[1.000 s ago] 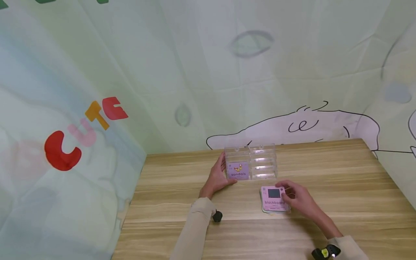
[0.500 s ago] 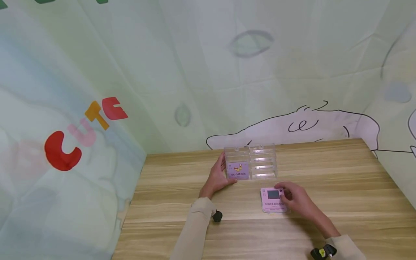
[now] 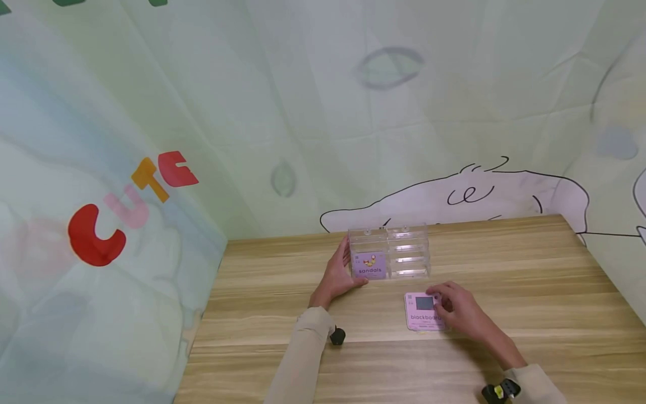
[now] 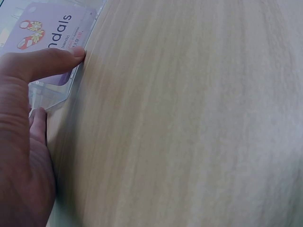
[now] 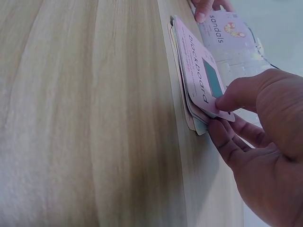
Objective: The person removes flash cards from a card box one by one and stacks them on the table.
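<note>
A clear plastic organizer [image 3: 409,261] with tiered slots stands near the table's back edge. A lilac "sandals" card [image 3: 370,265] fills its lower left slot. My left hand [image 3: 337,276] holds the organizer's left side, thumb across the front bottom edge and fingers along the side; the left wrist view shows this grip close up. In front of the organizer lies a stack of flashcards, its top one a pink "blackboard" card [image 3: 423,318]. With thumb on top and fingers beneath, my right hand [image 3: 466,311] pinches the right edge of that card. The right wrist view shows several card edges [image 5: 187,90] under it, slightly fanned.
The wood-grain table [image 3: 262,292] spreads under everything. A printed curtain [image 3: 313,112] hangs right behind its back edge and along the left side. Dark wrist devices [image 3: 499,391] sit at the cuffs.
The right hand has shifted slightly left over the stack, and the cards beneath the blackboard card show less at the front edge. The left hand and organizer have stayed put.
</note>
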{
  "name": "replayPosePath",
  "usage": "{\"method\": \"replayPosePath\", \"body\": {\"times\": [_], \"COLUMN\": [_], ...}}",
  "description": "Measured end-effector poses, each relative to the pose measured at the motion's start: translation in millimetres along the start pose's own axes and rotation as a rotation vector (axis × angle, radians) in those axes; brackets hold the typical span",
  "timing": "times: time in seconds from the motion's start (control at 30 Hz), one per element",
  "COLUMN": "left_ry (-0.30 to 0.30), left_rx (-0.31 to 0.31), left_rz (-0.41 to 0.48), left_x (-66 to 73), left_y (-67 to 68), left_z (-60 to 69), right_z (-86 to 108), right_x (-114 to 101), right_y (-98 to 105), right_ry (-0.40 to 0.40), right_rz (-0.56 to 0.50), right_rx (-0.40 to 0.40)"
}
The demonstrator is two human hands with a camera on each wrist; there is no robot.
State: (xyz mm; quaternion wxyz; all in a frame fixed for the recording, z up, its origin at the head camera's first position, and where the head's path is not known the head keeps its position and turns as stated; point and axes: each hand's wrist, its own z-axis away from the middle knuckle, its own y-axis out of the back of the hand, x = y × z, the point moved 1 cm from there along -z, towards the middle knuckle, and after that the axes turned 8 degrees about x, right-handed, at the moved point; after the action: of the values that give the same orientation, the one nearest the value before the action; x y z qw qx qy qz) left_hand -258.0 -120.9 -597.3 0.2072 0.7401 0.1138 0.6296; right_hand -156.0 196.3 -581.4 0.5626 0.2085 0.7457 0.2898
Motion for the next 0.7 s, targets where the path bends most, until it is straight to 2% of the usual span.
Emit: {"method": "replayPosePath", "body": {"times": [0.7], "left_ry": [-0.007], "left_rx": [0.005], "left_rz": [0.017], "left_x": [0.7], "left_y": [0.4], "left_z": [0.6], "right_z": [-1.8], "right_x": [-3.4], "right_y": [2.5], "right_ry": [0.024], "right_rz": [0.029], "right_rx": [-0.031]}}
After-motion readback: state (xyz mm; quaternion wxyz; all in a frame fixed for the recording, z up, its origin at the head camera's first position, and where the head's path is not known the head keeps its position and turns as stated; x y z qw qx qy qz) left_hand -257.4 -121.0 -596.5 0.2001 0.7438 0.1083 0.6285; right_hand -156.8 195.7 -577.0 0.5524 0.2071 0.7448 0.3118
